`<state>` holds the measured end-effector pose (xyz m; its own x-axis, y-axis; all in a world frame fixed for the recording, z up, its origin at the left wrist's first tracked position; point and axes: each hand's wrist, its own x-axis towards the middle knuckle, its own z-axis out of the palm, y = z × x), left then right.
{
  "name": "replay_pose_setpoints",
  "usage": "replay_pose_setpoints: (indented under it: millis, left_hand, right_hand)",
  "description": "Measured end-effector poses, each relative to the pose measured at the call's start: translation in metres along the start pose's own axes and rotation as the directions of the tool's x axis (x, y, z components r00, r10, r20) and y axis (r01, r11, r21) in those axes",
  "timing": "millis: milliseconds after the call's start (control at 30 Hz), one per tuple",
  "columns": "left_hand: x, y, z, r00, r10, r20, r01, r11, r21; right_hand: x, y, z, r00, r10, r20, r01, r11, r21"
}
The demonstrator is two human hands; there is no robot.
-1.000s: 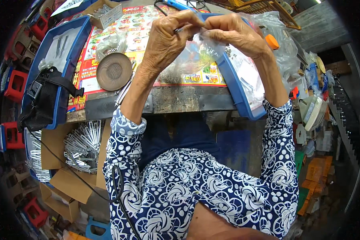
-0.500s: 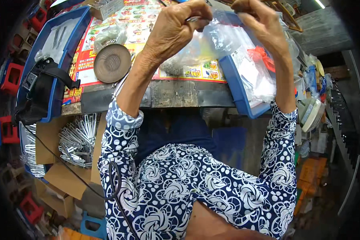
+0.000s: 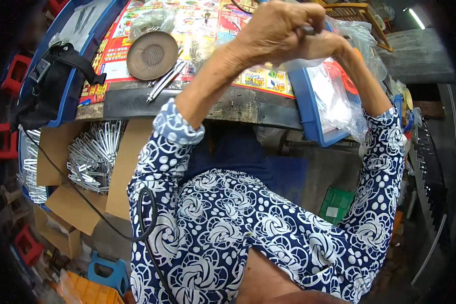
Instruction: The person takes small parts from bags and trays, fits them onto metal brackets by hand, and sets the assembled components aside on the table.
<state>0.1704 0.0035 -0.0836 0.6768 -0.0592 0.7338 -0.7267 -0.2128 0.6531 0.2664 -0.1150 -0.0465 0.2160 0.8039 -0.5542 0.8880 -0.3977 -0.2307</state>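
My left hand (image 3: 281, 33) is raised over the far right part of the table, its fingers curled closed. A small greyish bit shows at its fingertips, too little to name. My right hand (image 3: 319, 46) meets it from the right; its fingers are mostly hidden behind the left hand and blurred. Just beneath both hands hangs a piece of clear plastic film (image 3: 305, 64); which hand holds it I cannot tell. Left of my left forearm, a round brown ridged dish (image 3: 152, 55) rests on the printed sheet (image 3: 197, 28). Several slim metal pieces (image 3: 166, 81) lie against the dish's lower right side.
A blue tray (image 3: 314, 119) with plastic bags and something red stands at the right. Another blue tray (image 3: 92, 40) sits at the left, a black strap (image 3: 71, 58) over it. Below, a cardboard box (image 3: 119, 169) holds many metal pieces (image 3: 93, 157). A dark cable (image 3: 86, 200) crosses the box.
My hands have come together from apart, the left moving right. The clear bag that stretched between them is now mostly hidden. The view has shifted slightly, uncovering the metal pieces by the dish.
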Motion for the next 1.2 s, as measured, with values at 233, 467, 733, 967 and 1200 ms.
replay_pose_setpoints:
  millis: [233,467,733,967,1200]
  left_hand:
    - [-0.002,-0.009,0.045,0.982,0.159,-0.105,-0.131,0.964,0.231]
    - [-0.014,0.005,0.062,1.000,0.020,-0.012,-0.016,0.964,0.266]
    - [-0.024,-0.004,0.068,0.992,0.121,-0.042,-0.094,0.911,0.401]
    - [-0.061,-0.028,0.027,0.969,-0.176,-0.171,0.242,0.558,0.794]
    - [-0.087,-0.061,0.027,0.849,-0.483,-0.215,0.473,0.511,0.718]
  right_hand:
    - [0.059,0.041,0.063,0.927,-0.374,0.033,0.328,0.850,0.413]
    - [0.046,0.039,0.097,0.941,-0.339,0.013,0.329,0.923,0.199]
    - [0.052,0.058,0.127,0.956,-0.288,-0.052,0.286,0.958,-0.033]
    - [0.070,0.061,0.152,0.952,-0.269,-0.148,0.231,0.944,-0.234]
    - [0.129,0.060,0.157,0.941,-0.227,-0.252,0.105,0.901,-0.420]
